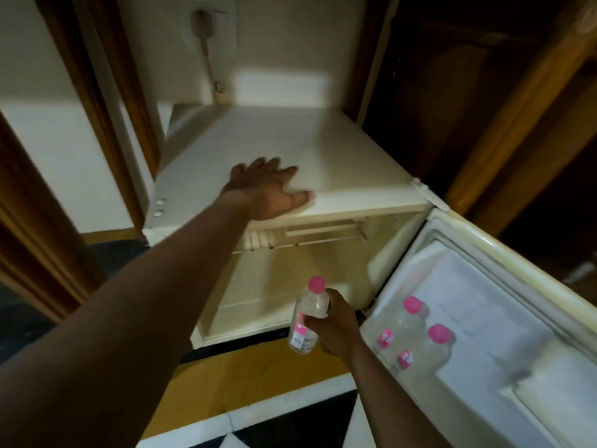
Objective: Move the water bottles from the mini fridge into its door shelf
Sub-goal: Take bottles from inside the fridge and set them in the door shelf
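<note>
A white mini fridge (339,156) stands open, its door (504,318) swung out to the right. My left hand (268,189) lies flat, fingers spread, on the fridge's top near the front edge. My right hand (336,324) grips a clear water bottle (307,315) with a pink cap and pink label, upright in front of the open cavity, left of the door. Two more pink-capped bottles (410,321) (436,344) stand in the door shelf (381,318). The visible part of the cavity shows no bottles.
A plug and cable (206,50) hang on the wall behind the fridge. Wooden frames stand at the left (106,92) and right (517,108). The floor in front has yellow, white and black tiles (258,383).
</note>
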`<state>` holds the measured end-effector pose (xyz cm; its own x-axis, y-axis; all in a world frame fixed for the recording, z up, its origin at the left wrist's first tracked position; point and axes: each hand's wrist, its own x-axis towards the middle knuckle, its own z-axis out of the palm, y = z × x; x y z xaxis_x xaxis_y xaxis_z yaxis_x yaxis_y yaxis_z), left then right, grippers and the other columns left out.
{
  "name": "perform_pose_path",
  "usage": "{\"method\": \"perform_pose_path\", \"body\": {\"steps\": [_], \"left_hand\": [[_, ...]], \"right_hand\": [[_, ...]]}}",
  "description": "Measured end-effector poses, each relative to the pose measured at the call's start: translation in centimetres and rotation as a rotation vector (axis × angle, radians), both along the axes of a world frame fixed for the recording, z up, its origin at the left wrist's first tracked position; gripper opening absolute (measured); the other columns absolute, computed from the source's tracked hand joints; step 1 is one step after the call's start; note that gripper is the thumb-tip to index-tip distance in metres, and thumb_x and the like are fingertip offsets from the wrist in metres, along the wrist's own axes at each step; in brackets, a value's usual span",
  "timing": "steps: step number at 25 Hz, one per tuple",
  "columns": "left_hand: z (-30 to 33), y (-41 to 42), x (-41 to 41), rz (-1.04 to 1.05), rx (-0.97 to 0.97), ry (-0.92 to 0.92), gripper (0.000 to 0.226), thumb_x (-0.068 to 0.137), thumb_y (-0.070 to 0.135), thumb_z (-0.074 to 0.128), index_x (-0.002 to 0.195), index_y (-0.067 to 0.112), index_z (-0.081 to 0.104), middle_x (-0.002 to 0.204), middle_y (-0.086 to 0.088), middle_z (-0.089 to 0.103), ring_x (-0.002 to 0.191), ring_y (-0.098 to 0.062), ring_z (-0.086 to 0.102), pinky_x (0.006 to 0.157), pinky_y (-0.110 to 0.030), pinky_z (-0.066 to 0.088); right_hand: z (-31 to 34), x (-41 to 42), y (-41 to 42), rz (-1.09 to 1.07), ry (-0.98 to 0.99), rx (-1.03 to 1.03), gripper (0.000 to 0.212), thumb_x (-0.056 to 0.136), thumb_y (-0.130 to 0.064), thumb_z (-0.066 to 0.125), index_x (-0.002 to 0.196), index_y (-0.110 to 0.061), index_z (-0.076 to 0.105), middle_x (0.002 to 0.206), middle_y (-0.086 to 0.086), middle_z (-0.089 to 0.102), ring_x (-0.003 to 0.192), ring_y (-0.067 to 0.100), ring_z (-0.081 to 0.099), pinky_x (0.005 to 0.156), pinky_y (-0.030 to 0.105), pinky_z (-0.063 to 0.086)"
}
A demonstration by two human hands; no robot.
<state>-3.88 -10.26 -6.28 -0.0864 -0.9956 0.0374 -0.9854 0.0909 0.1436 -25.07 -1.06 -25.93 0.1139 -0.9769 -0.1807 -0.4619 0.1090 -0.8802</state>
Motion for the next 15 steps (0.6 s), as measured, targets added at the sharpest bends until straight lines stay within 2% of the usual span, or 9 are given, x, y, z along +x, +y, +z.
{"method": "perform_pose_path", "body": {"steps": [3, 5, 11, 13, 15], "left_hand": [[0.2, 0.1, 0.1, -0.006, -0.009, -0.004, 0.102, 0.070, 0.093, 0.019, 0.156, 0.039, 0.020, 0.168, 0.001, 0.012, 0.153, -0.022, 0.008, 0.120, -0.050, 0.010], [0.2, 0.3, 0.3, -0.023, -0.011, -0.013, 0.102, 0.072, 0.093, 0.018, 0.157, 0.038, 0.019, 0.168, 0.000, 0.011, 0.153, -0.023, 0.008, 0.120, -0.051, 0.011], [-0.1, 0.2, 0.6, -0.062, -0.015, -0.048, 0.108, 0.068, 0.096, 0.008, 0.158, 0.037, 0.014, 0.169, -0.001, 0.007, 0.153, -0.026, 0.006, 0.120, -0.052, 0.011], [-0.3, 0.1, 0.7, -0.064, -0.023, -0.061, 0.112, 0.065, 0.097, 0.003, 0.158, 0.036, 0.015, 0.169, -0.002, 0.006, 0.153, -0.027, 0.006, 0.120, -0.053, 0.011], [-0.4, 0.0, 0.9, -0.073, -0.039, -0.063, 0.117, 0.061, 0.098, -0.001, 0.158, 0.035, 0.016, 0.168, -0.002, 0.007, 0.153, -0.028, 0.007, 0.120, -0.053, 0.012]], "right_hand": [[2.5, -2.0, 2.7, -0.155, -0.041, -0.058, 0.032, 0.076, -0.017, 0.080, 0.100, -0.028, 0.062, 0.095, -0.010, 0.069, 0.093, 0.011, 0.067, 0.077, 0.025, 0.051], [4.0, -3.7, 5.1, -0.297, -0.093, -0.086, 0.038, 0.072, -0.018, 0.084, 0.101, -0.030, 0.063, 0.095, -0.011, 0.071, 0.088, 0.004, 0.067, 0.072, 0.022, 0.050], [7.5, -9.1, 11.3, -0.593, -0.135, -0.146, 0.049, 0.076, -0.009, 0.081, 0.115, -0.027, 0.058, 0.106, -0.009, 0.067, 0.100, 0.011, 0.064, 0.082, 0.030, 0.053], [8.2, -10.5, 12.8, -0.695, -0.137, -0.190, 0.047, 0.076, -0.009, 0.083, 0.113, -0.028, 0.060, 0.106, -0.007, 0.069, 0.098, 0.013, 0.066, 0.084, 0.033, 0.055], [8.5, -11.2, 13.8, -0.779, -0.103, -0.230, 0.043, 0.075, -0.010, 0.084, 0.106, -0.030, 0.061, 0.101, -0.007, 0.070, 0.093, 0.013, 0.067, 0.081, 0.032, 0.055]]}}
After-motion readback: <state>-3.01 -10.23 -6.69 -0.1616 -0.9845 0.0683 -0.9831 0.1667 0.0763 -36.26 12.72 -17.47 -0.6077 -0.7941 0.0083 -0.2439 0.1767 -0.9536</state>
